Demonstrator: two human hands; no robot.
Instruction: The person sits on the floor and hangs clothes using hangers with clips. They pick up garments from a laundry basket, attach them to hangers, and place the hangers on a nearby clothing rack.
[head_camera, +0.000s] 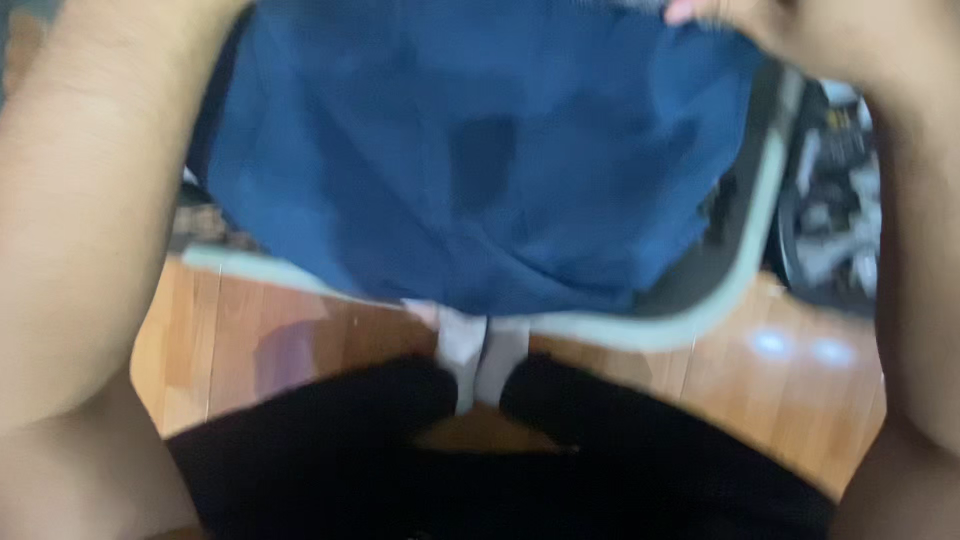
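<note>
Blurry view from my end, looking straight down. One blue cloth (470, 170) hangs spread out in front of the body, held up high between both arms, w/ a darker square patch near its middle, maybe a pocket. Right hand (790, 30) is at the top right corner, fingers pinched onto the cloth's upper edge, so it's holding the fabric. Left hand is out of frame; only the forearm runs up the left side, so I can't tell its grip, tho the cloth's left corner seems to go up that way. Below the cloth: two feet in pale socks (480, 355), two dark trouser legs (500, 470), wood floor (250, 340), and one mat w/ a light green rim (720, 300) partly under the cloth. Some dark cluttered stuff sits at the far right (835, 200), too smeared to ID. Risks as I judge them: the right pinch looks shallow, right at the hem, so the corner could slip and the cloth would drop toward the floor. The cloth also blocks the view of the feet area, so a step fwd could catch the mat edge. Motion blur suggests fast movement, which makes a slip likelier.
</note>
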